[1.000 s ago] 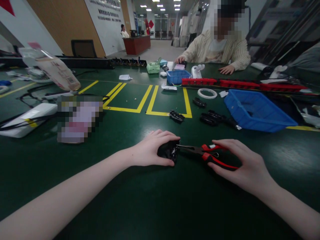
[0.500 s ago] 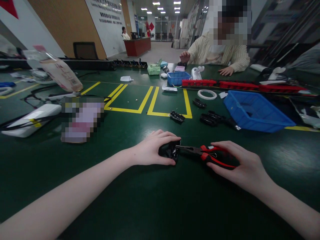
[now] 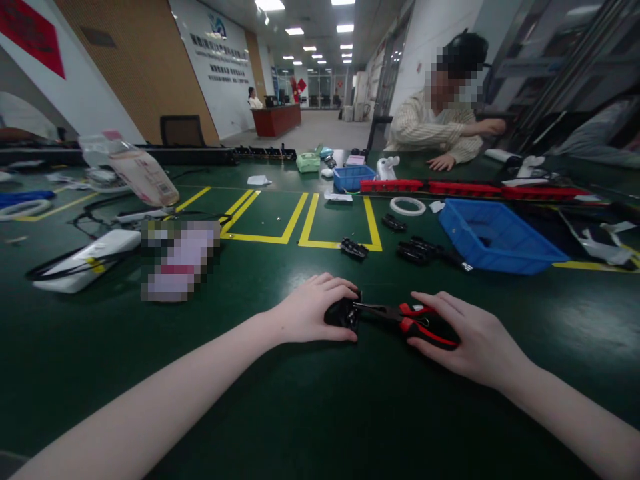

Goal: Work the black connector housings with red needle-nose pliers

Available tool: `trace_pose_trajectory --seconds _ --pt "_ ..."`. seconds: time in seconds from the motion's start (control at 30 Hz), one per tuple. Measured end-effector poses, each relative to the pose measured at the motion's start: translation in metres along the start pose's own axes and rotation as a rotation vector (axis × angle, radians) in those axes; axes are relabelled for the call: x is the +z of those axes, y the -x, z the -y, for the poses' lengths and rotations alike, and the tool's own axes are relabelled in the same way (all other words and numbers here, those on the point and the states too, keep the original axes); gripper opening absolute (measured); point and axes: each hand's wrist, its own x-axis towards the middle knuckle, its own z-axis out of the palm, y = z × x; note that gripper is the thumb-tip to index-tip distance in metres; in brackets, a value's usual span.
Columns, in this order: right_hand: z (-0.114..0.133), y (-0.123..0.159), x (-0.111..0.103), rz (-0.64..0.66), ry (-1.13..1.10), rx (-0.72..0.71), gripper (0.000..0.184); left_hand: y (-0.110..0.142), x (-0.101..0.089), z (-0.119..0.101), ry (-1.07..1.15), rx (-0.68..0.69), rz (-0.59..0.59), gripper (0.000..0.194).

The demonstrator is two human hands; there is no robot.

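My left hand (image 3: 320,310) grips a small black plastic part (image 3: 345,315) low over the green table, thumb on the near side and fingers on the far side. Red-and-black needle-nose pliers (image 3: 407,320) lie in my right hand (image 3: 470,333), which is closed around their handles. The slim jaws point left and their tips meet the right side of the black part. Whether the jaws pinch anything there is too small to tell. Beyond my hands rest similar black parts, one on the yellow tape (image 3: 354,248) and several more (image 3: 417,250) to its right.
A blue bin (image 3: 500,237) stands at the right, with a white tape roll (image 3: 407,206) to its left. Red strips (image 3: 465,189) run behind them. On the left are a phone (image 3: 183,260), a white box with a cable (image 3: 87,260) and a bottle (image 3: 143,170). A person sits opposite.
The view has tilted up, so the table things sit lower in the picture. The pliers' handles look closer together. The person opposite has drawn one arm across their body.
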Motion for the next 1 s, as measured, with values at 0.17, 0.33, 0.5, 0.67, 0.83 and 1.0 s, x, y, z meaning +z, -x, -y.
trace_pose_trajectory --seconds 0.17,0.33,0.5,0.67,0.83,1.0 --pt "-0.0025 -0.0009 0.0021 0.003 -0.023 0.019 0.040 0.0010 -0.0022 -0.0026 0.005 -0.005 0.009 0.045" --pt "-0.0043 -0.0012 0.0018 -0.036 0.026 -0.028 0.043 0.0008 -0.0032 -0.0027 0.052 -0.018 0.021 0.041" --pt "-0.0038 -0.0007 0.0013 -0.053 0.036 -0.021 0.043 0.0001 -0.0022 -0.0008 0.082 -0.018 0.010 0.042" --pt "-0.0036 -0.0014 0.0000 -0.022 -0.004 0.037 0.043 0.0007 -0.0024 -0.0023 0.096 -0.026 0.006 0.044" --pt "-0.0018 -0.0012 0.0001 0.052 -0.141 0.160 0.040 0.0008 -0.0035 -0.0041 0.111 -0.049 0.013 0.042" --pt "0.0025 -0.0037 -0.0028 0.086 -0.244 0.212 0.037 0.0006 -0.0030 -0.0035 0.125 -0.057 0.012 0.041"
